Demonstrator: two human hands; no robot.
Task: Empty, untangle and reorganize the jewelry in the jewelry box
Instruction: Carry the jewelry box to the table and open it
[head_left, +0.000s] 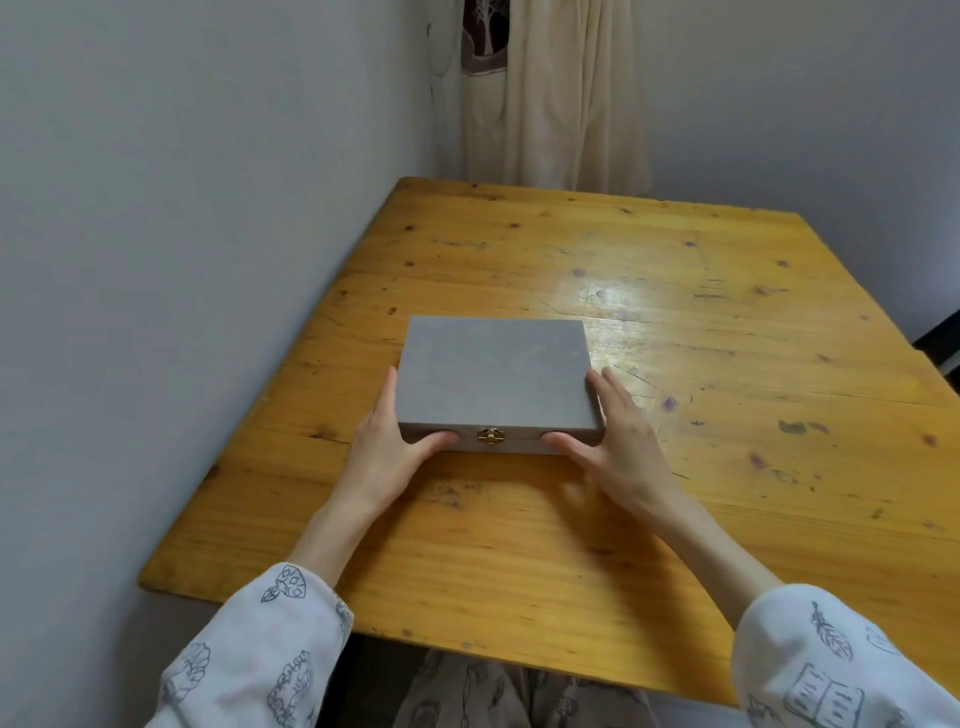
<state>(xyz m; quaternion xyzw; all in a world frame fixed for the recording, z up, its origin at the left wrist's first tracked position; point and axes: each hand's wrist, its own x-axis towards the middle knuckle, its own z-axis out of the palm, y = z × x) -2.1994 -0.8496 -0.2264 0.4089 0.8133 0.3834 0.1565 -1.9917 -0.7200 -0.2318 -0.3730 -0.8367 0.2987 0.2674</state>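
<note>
A flat grey jewelry box (493, 376) lies closed on the wooden table (701, 364), its small brass clasp (491, 436) facing me. My left hand (387, 441) holds the box's left front corner, thumb on the front face and fingers along the left side. My right hand (621, 441) holds the right front corner in the same way, thumb on the front and fingers along the right side. The lid hides the inside of the box, and no jewelry is in view.
The table stands against a grey wall (182, 260) on the left. A cream curtain (556, 93) hangs behind the far edge. The table's near edge (467, 644) is just above my lap.
</note>
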